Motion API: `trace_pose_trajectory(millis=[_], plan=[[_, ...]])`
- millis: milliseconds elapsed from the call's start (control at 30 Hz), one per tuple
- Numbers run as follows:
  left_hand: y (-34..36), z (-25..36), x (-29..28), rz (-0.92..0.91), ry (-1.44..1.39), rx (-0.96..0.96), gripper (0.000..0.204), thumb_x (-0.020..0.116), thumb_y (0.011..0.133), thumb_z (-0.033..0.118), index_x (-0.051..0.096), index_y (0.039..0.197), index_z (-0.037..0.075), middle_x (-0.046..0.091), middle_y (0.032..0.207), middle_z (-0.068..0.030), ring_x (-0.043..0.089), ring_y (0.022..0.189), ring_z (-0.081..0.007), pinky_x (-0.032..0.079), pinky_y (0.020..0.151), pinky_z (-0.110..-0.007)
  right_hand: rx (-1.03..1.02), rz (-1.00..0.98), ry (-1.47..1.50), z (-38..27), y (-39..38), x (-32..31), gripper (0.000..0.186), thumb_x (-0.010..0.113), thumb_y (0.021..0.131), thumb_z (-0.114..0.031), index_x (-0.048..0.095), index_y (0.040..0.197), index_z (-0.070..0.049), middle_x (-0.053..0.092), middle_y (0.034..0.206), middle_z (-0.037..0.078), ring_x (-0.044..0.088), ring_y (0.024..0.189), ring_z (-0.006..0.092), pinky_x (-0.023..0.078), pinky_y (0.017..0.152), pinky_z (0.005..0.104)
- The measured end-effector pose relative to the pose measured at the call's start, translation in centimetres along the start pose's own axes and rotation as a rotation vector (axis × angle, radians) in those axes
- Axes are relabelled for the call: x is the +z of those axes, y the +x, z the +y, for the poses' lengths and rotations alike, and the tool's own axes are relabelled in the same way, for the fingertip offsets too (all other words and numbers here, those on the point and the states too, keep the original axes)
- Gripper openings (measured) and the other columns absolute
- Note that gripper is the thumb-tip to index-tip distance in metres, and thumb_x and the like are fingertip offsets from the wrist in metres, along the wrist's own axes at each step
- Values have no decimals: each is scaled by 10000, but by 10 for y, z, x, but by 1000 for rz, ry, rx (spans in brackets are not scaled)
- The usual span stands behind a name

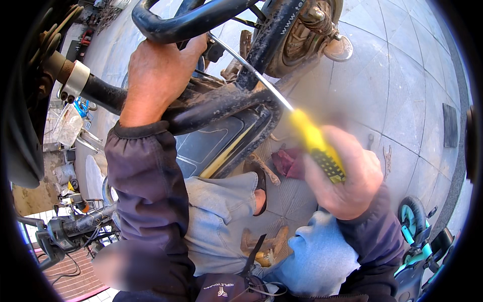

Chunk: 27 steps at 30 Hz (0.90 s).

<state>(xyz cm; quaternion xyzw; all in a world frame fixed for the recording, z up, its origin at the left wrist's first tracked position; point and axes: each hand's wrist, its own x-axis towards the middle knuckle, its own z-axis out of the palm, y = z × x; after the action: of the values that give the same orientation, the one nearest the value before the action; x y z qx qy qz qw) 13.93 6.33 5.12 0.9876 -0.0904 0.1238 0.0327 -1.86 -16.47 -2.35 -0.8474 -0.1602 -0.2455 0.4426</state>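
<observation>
Evidently, the screwdriver (322, 146) is in the person's right hand (354, 173), which is closed around its yellow handle; the hand and part of the handle are blurred. The bare metal shaft slants up and to the left, its far end lying near the left thumb, just under a black curved tube (188, 25). Whether the tip touches any part cannot be determined.

The left hand (161, 75) is placed beneath that curved tube, back of hand uppermost and thumb pointing toward the shaft's end. Its fingers are hidden, so whether it grips anything cannot be told.

Below the left hand, a scuffed black frame tube (216, 108) crosses diagonally, with a black panel (206, 138) beneath it. A silver clamp (76, 80) encircles a tube at left. A dirt-covered wheel (302, 45) stands at upper right.

Between the person's jeans (216, 216) and the right hand, a dark red cloth (288, 163) lies on the paving (362, 75), beside a rusty elongated piece (266, 168). A dark flat rectangular piece (449, 125) lies farther right. At lower right is a teal-and-black wheeled vehicle (412, 259); at lower left, a black handlebar (83, 225) with cables.
</observation>
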Motion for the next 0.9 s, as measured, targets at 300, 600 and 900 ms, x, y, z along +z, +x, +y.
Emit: trace_pose_trajectory(millis=[300, 600, 900], plan=[[-2, -3, 1, 56, -1, 65, 453, 631, 822, 436, 644, 1064, 53, 659, 875, -221, 633, 893, -395, 485, 795, -420, 335, 35, 201, -1, -6, 1, 381, 713, 716, -5, 555, 1062, -10, 637, 833, 112, 668, 695, 186, 521, 631, 268], [0, -6, 5, 93, -44, 101, 435, 594, 820, 450, 690, 952, 46, 658, 793, -244, 644, 801, -413, 511, 761, -454, 423, -11, 344, -1, -9, 0, 354, 705, 717, 4, 562, 1040, 9, 633, 853, 112, 652, 725, 153, 510, 664, 253], [-1, -7, 4, 63, 6, 90, 425, 633, 827, 423, 661, 1042, 58, 668, 855, -210, 651, 853, -381, 503, 772, -421, 457, -6, 347, -3, -8, 4, 345, 698, 721, 12, 557, 1035, 17, 631, 852, 109, 648, 729, 152, 508, 677, 248]])
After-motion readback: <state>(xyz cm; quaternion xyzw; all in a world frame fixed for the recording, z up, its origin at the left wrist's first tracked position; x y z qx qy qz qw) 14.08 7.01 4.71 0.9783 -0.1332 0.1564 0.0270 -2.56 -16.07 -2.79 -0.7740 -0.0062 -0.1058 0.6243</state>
